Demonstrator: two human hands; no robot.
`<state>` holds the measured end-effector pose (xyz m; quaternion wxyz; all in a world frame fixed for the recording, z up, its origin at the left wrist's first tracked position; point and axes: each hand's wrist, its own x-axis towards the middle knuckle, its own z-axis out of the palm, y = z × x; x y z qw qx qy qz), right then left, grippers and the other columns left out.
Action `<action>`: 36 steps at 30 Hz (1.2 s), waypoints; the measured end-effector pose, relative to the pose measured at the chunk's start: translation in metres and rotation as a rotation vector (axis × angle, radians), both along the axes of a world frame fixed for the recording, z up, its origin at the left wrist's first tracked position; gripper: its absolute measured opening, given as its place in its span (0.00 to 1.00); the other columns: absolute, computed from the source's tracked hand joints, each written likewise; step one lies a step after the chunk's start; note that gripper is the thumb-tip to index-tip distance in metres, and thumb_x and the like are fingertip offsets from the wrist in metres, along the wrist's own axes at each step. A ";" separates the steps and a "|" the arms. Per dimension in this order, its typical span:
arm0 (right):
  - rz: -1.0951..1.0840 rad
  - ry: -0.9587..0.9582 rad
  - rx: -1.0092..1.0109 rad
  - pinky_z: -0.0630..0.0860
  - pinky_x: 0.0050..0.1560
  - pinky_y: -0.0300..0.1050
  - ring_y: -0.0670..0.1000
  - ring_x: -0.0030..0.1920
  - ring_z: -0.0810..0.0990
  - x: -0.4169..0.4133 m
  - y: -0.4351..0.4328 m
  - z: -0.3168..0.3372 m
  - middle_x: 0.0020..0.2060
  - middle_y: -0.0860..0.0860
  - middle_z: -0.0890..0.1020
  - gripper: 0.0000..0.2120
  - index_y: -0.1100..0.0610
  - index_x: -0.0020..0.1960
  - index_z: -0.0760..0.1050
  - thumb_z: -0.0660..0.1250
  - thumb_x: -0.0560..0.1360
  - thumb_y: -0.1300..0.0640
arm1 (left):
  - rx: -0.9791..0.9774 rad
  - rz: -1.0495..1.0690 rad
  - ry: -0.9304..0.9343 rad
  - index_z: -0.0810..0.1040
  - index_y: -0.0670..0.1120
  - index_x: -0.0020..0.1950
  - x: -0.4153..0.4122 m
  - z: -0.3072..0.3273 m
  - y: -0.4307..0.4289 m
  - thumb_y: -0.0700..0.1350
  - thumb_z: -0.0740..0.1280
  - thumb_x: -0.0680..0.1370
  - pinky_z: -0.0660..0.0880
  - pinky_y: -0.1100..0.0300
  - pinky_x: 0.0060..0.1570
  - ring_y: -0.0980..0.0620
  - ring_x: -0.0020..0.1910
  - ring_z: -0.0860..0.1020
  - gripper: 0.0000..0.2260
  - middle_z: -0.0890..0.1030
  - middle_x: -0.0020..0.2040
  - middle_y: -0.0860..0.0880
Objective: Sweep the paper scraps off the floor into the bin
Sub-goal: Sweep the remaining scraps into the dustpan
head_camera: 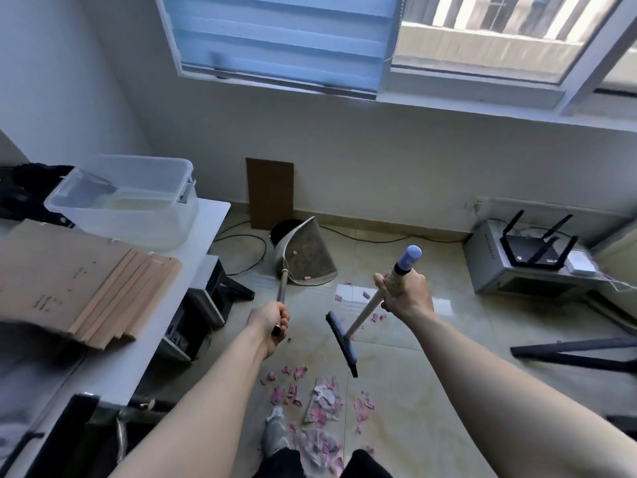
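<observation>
A: Which step is in hand?
B: Sweeping. The broom [342, 343] is clamped in the right hand [406, 294], the dustpan [310, 253] handle in the left hand [272, 326]; paper scraps [296, 391] are strewn at six o'clock.
A: What is called for next?
B: They must be driven toward twelve o'clock, into the dustpan by the bin [282, 227].

both arms bare, stretched forward and down, roughly parallel. left hand [272, 327] sits lower and closer in, fingers curled round thin dustpan handle [282, 286]. right hand [406, 293] higher and further out, fingers wrapped tight round broom handle [367, 310] near its top end.
</observation>
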<state>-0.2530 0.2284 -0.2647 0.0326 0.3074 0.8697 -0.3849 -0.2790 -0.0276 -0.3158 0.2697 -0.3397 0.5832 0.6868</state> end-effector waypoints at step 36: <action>-0.164 -0.290 -0.025 0.74 0.40 0.48 0.60 0.42 0.84 0.332 0.014 -0.101 0.40 0.58 0.85 0.18 0.60 0.44 0.80 0.65 0.77 0.45 | 0.035 -0.267 -0.413 0.69 0.43 0.41 0.319 -0.097 -0.041 0.38 0.59 0.81 0.65 0.71 0.15 0.59 0.16 0.66 0.09 0.69 0.23 0.50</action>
